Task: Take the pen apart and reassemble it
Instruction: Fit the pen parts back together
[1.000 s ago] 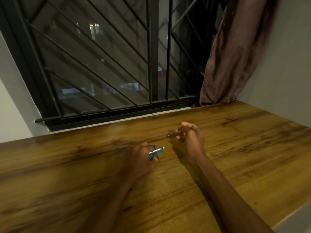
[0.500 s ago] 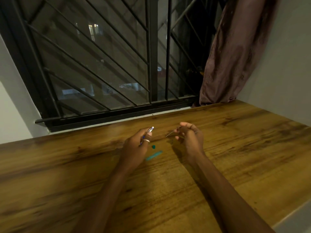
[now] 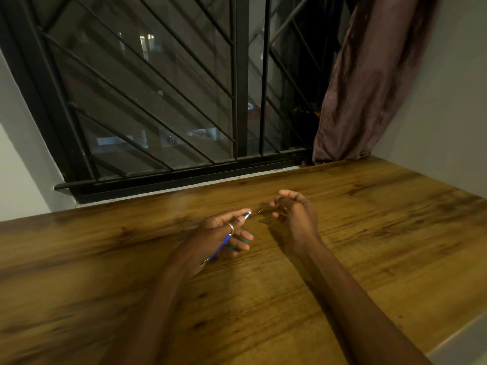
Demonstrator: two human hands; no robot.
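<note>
The left forearm [image 3: 163, 285] and right forearm [image 3: 345, 291] are bare. The left hand [image 3: 218, 233] wears a plain silver ring [image 3: 231, 228] on one finger.

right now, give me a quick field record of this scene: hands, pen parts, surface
left hand: grips blue pen barrel, tip toward right hand
right hand: pinches thin rod, likely the refill
barrel and rod: apart, ends close
teal parts: on table, partly under left fingers
surface: wooden table
behind: barred window, curtain
</note>
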